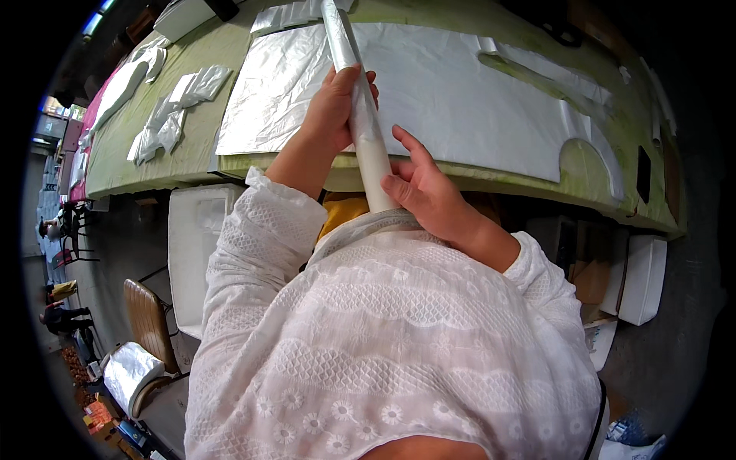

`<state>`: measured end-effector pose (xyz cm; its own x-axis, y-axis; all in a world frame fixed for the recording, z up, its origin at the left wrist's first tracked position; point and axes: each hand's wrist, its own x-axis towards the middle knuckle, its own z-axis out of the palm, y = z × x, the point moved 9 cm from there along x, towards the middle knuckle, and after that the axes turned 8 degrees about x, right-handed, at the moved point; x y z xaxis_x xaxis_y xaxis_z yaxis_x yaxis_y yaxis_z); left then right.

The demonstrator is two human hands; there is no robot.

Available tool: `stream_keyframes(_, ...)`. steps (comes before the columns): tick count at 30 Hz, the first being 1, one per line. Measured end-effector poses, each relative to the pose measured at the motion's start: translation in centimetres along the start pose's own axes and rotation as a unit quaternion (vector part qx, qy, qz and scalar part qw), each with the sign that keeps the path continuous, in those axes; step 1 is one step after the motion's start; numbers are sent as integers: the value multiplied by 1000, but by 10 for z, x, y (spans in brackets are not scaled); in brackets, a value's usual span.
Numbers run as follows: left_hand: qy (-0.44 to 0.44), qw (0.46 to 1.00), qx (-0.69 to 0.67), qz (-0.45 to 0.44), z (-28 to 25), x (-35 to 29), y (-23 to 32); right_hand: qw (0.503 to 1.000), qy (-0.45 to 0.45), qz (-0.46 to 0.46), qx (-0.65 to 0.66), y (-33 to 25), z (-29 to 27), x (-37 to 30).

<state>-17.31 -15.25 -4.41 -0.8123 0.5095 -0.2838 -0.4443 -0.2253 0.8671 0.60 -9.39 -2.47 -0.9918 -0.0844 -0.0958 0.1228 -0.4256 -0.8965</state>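
A long, pale tube (374,170) stands slanted in front of my body, its near end against my white blouse. Shiny translucent plastic film (340,34) is wrapped round its upper part. My left hand (337,106) has its fingers closed round the film-covered stretch. Lower down, beside the bare stretch, is my right hand (431,193), its index finger stretched out and its thumb close to the tube; whether the thumb touches it I cannot tell. Beyond the tube, a wide flat layer of white plastic sheeting (468,96) covers much of the table.
The green-topped table (195,123) spans the view. Crumpled plastic strips (172,111) lie at its left, curled offcuts (586,142) at its right. Below stand a white foam box (192,261), a brown chair (149,322) and boxes (642,280). People are far left.
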Motion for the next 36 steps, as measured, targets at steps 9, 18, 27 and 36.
stream_keyframes(9,8,997,80,-11,60,5,-27,989,140,51,-16,-2,-42,-4)
stream_keyframes(18,38,994,94,44,56,82,-8,989,109,80,-64,-14,-75,-67)
stream_keyframes(27,-61,987,-146,-38,54,128,-37,988,107,98,-60,-18,-101,-138)
stream_keyframes(36,87,983,158,-18,-2,123,6,982,172,68,-29,-31,-149,-222)
